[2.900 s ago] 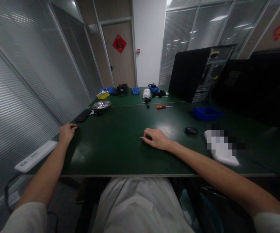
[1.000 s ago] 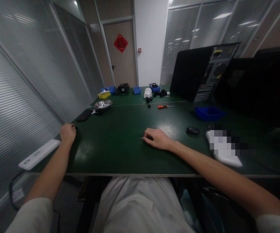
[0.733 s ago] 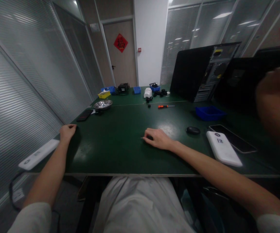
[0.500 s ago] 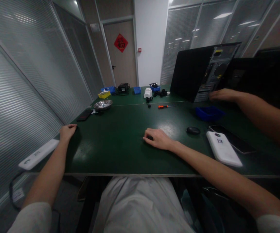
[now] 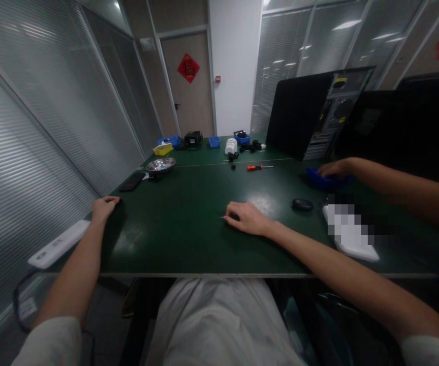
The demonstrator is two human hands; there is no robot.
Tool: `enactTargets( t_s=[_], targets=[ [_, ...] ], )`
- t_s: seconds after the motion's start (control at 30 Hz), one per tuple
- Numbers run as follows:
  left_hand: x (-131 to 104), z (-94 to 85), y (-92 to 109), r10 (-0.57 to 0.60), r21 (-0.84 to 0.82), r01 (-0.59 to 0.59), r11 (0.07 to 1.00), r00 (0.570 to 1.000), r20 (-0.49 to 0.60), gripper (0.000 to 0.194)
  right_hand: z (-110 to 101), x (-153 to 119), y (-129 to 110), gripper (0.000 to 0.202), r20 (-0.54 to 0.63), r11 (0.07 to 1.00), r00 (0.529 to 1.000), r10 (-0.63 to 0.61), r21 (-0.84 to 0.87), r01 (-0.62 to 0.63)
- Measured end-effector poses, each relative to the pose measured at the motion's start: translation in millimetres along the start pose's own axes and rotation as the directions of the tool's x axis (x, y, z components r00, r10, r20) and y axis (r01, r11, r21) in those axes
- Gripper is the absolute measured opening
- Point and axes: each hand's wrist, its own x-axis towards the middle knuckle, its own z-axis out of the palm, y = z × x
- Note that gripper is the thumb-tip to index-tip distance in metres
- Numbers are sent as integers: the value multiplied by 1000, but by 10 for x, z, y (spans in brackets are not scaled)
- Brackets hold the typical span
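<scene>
My left hand [image 5: 105, 207] rests at the left edge of the green table [image 5: 174, 223], its fingers drawn together. Whatever lies between them, if anything, is hidden. On the middle of the table lies my right hand [image 5: 244, 216], thumb and fingers closed in a pinch. A thin, pale tip [image 5: 222, 217] sticks out to the left of those fingers; the rest is covered. To the right of this hand sits a black computer mouse [image 5: 302, 205]. A black phone [image 5: 131, 182] lies beyond my left hand.
Another person's hand [image 5: 334, 169] reaches into a blue tray [image 5: 316, 179] at right. A computer case [image 5: 299, 117] stands behind it. Farther back are an orange screwdriver [image 5: 255, 168], a metal bowl [image 5: 161, 165] and small bins. A white power strip [image 5: 59, 244] lies at the left edge.
The other person's hand has moved from beside the computer case down into the blue tray. My own hands have hardly moved. The white object at right is now blurred into blocks.
</scene>
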Motion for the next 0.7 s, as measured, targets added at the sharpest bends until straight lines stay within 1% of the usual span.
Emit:
enactTargets(
  t_s=[0.17,0.37,0.47,0.53,0.57,0.6,0.63,0.67,0.7],
  targets=[
    [-18,3,22,7,-21,-8,1000,1000,-12,15,12,2,10,18,-4,1000,1000,-4,-9,4],
    [-1,-7,-6,-4,-42,3,999,1000,-4,22,30,8,22,19,-3,1000,1000,-3,-3,3],
    [-26,32,49,30,-57,-28,998,999,36,24,29,9,14,20,1,1000,1000,2,-7,-2],
    [-106,113,163,99,-84,-89,992,988,117,25,35,11,10,20,-3,1000,1000,7,-16,-7],
    [-178,172,247,156,-108,-138,985,970,185,26,40,12,9,20,-5,1000,1000,8,-21,-8],
    [-275,241,350,226,-140,-195,971,937,266,28,46,13,8,19,-8,1000,1000,8,-26,-9],
    [-399,319,467,306,-180,-256,950,883,356,31,51,13,8,19,-12,1000,1000,10,-29,-10],
    [-549,405,596,379,-222,-310,924,816,436,35,54,14,9,19,-13,999,1000,11,-30,-12],
    [-721,497,731,449,-268,-360,894,740,502,38,56,14,8,19,-13,999,1000,13,-29,-14]
  ],
)
